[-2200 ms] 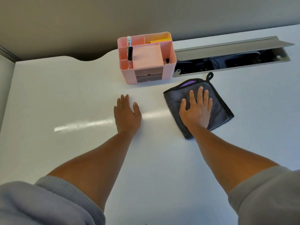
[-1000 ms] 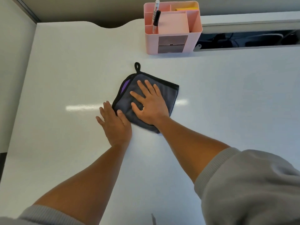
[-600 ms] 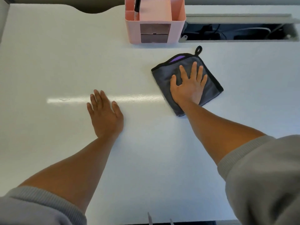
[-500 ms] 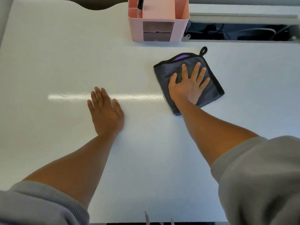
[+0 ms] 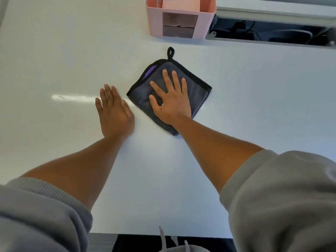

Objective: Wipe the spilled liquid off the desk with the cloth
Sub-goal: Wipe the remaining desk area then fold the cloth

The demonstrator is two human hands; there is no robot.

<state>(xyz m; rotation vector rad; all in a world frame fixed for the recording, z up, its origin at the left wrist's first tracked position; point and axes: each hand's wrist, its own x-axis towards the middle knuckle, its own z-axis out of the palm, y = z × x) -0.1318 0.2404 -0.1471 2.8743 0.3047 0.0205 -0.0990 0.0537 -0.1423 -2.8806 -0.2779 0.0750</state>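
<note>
Since half a second ago, the right hand point(image 5: 171, 104), fingers point(image 5: 166, 80) spread flat, has swept the folded grey microfibre cloth point(image 5: 195, 91) toward nine o'clock, nearly beside the flat, open left hand point(image 5: 113, 113), so wiping the white worktop point(image 5: 54, 51) continues.

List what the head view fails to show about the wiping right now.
- Desk under the cloth: covered by cloth and right hand, so remaining liquid there cannot be told.
- Spill elsewhere: only a glare streak beside the left hand; wetness unclear.
- Pink organizer: top cut off by the frame edge.
</note>
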